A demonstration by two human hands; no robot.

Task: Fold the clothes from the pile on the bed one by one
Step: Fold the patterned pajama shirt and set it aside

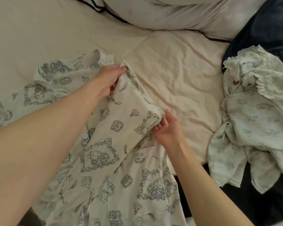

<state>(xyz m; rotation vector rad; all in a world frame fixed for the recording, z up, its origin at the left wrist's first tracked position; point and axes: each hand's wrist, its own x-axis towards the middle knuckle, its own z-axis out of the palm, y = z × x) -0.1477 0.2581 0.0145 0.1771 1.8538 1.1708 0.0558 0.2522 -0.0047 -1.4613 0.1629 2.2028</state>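
- Left hand (109, 79) pinches the printed shirt (121, 124) at its sleeve's upper end.
- Right hand (167, 129) grips the cuff edge.
- Bare bedsheet (178, 82) lies between shirt and clothes pile (255, 115).

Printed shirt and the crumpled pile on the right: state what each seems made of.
Printed shirt: thin matte woven fabric, likely cotton; it creases softly and drapes limp from both hands.
Crumpled pile: similar light printed cloth, apparently lace-trimmed; frilly edges show along the top.

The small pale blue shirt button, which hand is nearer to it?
Left. The left hand grips the patterned shirt up-right of the button; the right hand pinches the sleeve farther right.
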